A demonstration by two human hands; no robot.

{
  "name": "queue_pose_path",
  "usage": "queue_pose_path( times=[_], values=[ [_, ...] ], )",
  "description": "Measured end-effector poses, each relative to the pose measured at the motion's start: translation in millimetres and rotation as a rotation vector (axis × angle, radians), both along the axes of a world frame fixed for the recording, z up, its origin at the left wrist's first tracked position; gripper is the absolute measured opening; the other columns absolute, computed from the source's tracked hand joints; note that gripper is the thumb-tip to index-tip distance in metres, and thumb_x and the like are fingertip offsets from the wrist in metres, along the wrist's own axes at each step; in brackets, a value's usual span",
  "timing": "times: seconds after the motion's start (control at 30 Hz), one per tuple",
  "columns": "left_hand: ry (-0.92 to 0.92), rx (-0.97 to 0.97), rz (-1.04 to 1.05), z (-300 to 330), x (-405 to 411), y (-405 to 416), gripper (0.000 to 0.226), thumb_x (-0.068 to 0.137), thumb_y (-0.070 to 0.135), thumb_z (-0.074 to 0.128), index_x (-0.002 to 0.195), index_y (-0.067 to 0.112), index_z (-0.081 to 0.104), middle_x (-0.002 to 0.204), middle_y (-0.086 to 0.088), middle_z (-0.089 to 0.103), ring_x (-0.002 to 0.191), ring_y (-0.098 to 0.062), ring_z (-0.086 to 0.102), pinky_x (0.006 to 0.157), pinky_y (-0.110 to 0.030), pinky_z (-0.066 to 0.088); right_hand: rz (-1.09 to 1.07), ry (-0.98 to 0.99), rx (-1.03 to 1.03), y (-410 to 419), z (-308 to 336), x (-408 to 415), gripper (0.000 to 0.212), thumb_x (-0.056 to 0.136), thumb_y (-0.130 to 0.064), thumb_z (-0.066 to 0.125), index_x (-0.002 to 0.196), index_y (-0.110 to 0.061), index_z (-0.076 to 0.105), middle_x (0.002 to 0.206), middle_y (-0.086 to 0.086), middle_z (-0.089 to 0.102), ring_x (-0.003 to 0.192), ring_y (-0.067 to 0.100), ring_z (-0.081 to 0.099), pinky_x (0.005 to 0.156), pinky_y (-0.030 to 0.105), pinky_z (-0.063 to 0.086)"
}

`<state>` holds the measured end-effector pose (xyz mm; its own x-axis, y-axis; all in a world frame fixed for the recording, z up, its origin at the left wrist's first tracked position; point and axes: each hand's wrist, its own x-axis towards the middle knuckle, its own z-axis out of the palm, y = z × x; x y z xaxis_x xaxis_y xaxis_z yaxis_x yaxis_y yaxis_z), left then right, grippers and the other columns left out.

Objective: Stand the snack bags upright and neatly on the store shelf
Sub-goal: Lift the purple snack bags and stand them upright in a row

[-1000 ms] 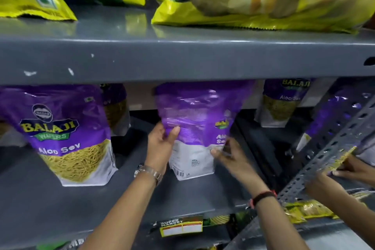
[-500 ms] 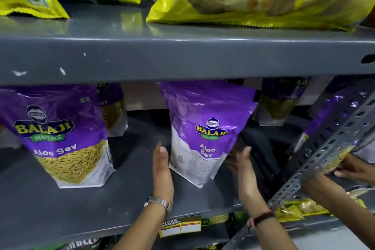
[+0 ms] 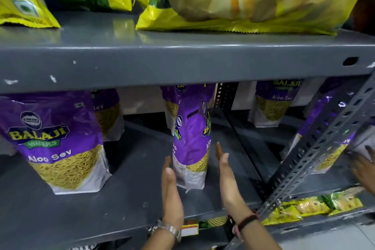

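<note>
Flanking the upright purple bag (image 3: 190, 140) edge-on on the shelf (image 3: 132, 199), both hands stand flat and open, left hand (image 3: 171, 191) touching, right hand (image 3: 227, 176) just beside.

You're facing grey metal shelving: upper shelf (image 3: 182, 63) w/ chipped paint, lower shelf (image 3: 60, 209) below, perforated upright (image 3: 324, 148) slanting at right, pale floor (image 3: 345, 237) bottom right.

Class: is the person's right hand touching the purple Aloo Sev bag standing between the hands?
Apart. The head view shows grey shelf between the right hand and the purple Aloo Sev bag.
</note>
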<state>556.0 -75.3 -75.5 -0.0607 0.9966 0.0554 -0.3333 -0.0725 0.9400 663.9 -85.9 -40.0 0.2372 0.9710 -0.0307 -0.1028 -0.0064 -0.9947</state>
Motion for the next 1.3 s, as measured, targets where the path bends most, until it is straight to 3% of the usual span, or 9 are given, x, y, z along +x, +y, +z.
queue_pose_path(
  times=[0.2,0.3,0.37,0.57,0.7,0.83,0.9,1.13,1.3],
  values=[
    [0.036,-0.131,-0.165,8.7,-7.6,23.4,0.062,0.083,0.064,0.021,0.122,0.024,0.045,0.129,0.011,0.046,0.117,-0.009,0.048,0.071,0.003,0.042,-0.095,0.016,0.037,-12.3,-34.9,-19.1,0.092,0.061,-0.085,0.036,0.134,-0.029,0.033,0.141,-0.019,0.034,0.117,-0.023,0.033,0.083,-0.008,0.031],
    [0.050,-0.099,-0.110,4.5,-20.0,33.5,0.057,0.086,0.060,0.019,0.130,0.028,0.037,0.136,0.014,0.036,0.129,-0.010,0.034,0.098,-0.011,0.030,-0.255,-0.055,0.079,-13.0,-36.4,-2.9,0.049,0.089,-0.040,0.038,0.135,-0.026,0.031,0.138,-0.015,0.032,0.123,-0.008,0.034,0.090,-0.003,0.027],
    [0.097,-0.034,-0.088,-5.1,-21.1,34.1,0.075,0.069,0.073,0.043,0.127,0.026,0.042,0.138,0.004,0.044,0.124,-0.013,0.042,0.099,-0.021,0.036,-0.225,-0.097,0.064,1.8,-28.2,14.8,0.049,0.093,-0.029,0.034,0.140,-0.024,0.020,0.141,-0.015,0.023,0.127,-0.003,0.022,0.101,0.012,0.018],
    [0.366,0.068,-0.266,-20.9,-24.7,33.9,0.093,0.048,0.063,0.072,0.127,0.046,0.026,0.128,0.023,0.046,0.112,0.009,0.049,0.088,-0.014,0.044,0.081,-0.204,-0.012,20.3,-34.1,28.7,0.062,0.079,-0.068,0.034,0.132,-0.035,0.032,0.133,-0.021,0.043,0.105,-0.027,0.041,0.092,0.002,0.033],
    [0.561,0.033,-0.369,-23.4,-40.5,53.8,0.101,0.042,0.059,0.076,0.127,0.037,0.026,0.127,0.016,0.047,0.118,-0.004,0.047,0.096,-0.022,0.041,0.214,-0.339,-0.019,12.5,-47.2,45.6,0.072,0.072,-0.045,0.061,0.132,-0.039,0.022,0.129,-0.036,0.034,0.112,-0.029,0.032,0.098,0.005,0.029],
    [0.935,-0.026,-0.349,-36.2,-43.2,55.6,0.088,0.055,0.039,0.072,0.129,0.016,0.032,0.133,-0.006,0.049,0.121,-0.025,0.039,0.096,-0.026,0.028,0.201,-0.632,-0.068,19.3,-64.0,52.6,0.083,0.061,-0.041,0.071,0.130,-0.031,0.027,0.132,-0.024,0.041,0.132,0.010,0.035,0.118,0.046,0.008],
    [0.961,-0.040,-0.264,-38.3,-40.9,52.7,0.078,0.063,0.027,0.074,0.129,0.013,0.035,0.133,-0.011,0.049,0.118,-0.029,0.038,0.093,-0.028,0.032,0.129,-0.649,-0.082,20.4,-66.6,52.0,0.071,0.068,-0.029,0.070,0.128,-0.026,0.033,0.127,-0.012,0.048,0.130,0.019,0.039,0.118,0.047,0.005],
    [1.060,0.021,-0.233,-33.7,-37.5,31.0,0.084,0.040,0.062,0.053,0.112,0.017,0.048,0.115,0.000,0.056,0.110,-0.025,0.040,0.101,-0.039,0.032,0.140,-0.658,-0.126,4.1,-74.3,70.5,0.068,0.060,-0.042,0.065,0.122,-0.025,0.041,0.123,-0.010,0.053,0.123,0.021,0.044,0.103,0.037,0.034],
    [1.198,0.072,-0.260,-38.0,-37.4,27.9,0.088,0.058,0.059,0.062,0.129,0.013,0.036,0.135,-0.003,0.047,0.126,-0.025,0.033,0.113,-0.047,0.019,0.118,-0.707,-0.104,-0.7,-79.9,72.0,0.071,0.063,-0.029,0.069,0.125,-0.019,0.038,0.120,-0.010,0.051,0.121,0.023,0.045,0.099,0.035,0.037]
  ],
)
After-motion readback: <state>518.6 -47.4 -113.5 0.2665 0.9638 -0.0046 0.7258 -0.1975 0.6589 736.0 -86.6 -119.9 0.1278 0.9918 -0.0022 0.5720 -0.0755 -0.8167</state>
